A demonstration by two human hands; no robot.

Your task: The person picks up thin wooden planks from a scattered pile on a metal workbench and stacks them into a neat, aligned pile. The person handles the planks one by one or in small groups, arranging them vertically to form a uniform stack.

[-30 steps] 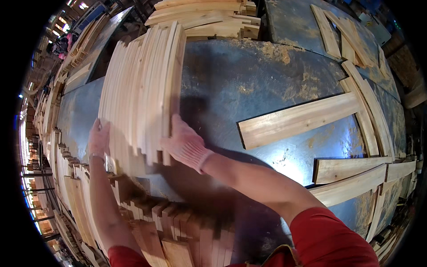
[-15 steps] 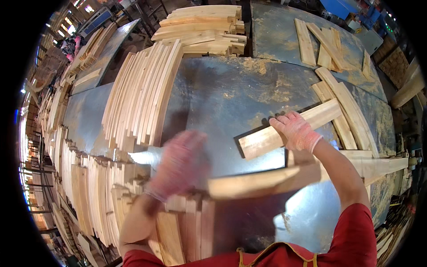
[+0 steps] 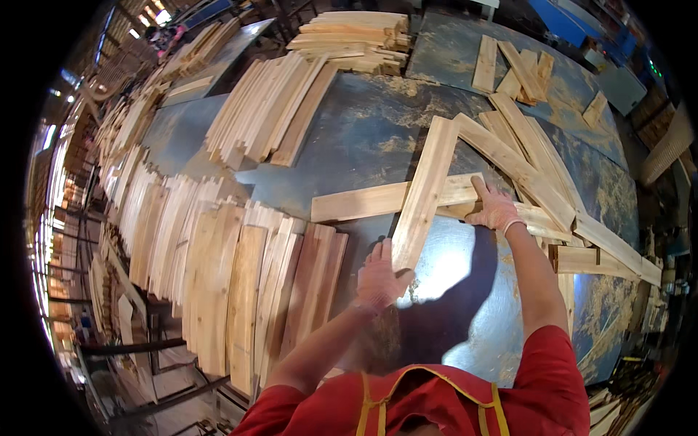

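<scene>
My left hand [image 3: 382, 280], in a pale pink work glove, is closed on the near end of a wooden board [image 3: 425, 196]. That board slants up and away, crossing over a second board [image 3: 356, 202] that lies sideways above the metal tabletop. My right hand [image 3: 496, 208], gloved alike, has its fingers round the right end of this second board. Just beyond the right hand, a long board [image 3: 512, 171] slopes down to the right across other boards. Its far end is close to the far end of the board in my left hand.
Rows of upright-edged boards [image 3: 218, 269] line the table's left side. Another row [image 3: 265, 109] lies farther back, with a stack [image 3: 352, 33] behind it. Several loose boards [image 3: 523, 73] rest on the far-right tabletop [image 3: 451, 51]. Sawdust is scattered over the metal.
My left hand has come rightward from the left-hand rows and now grips a board. My right hand is at the right end of a sideways board. The view has shifted.
</scene>
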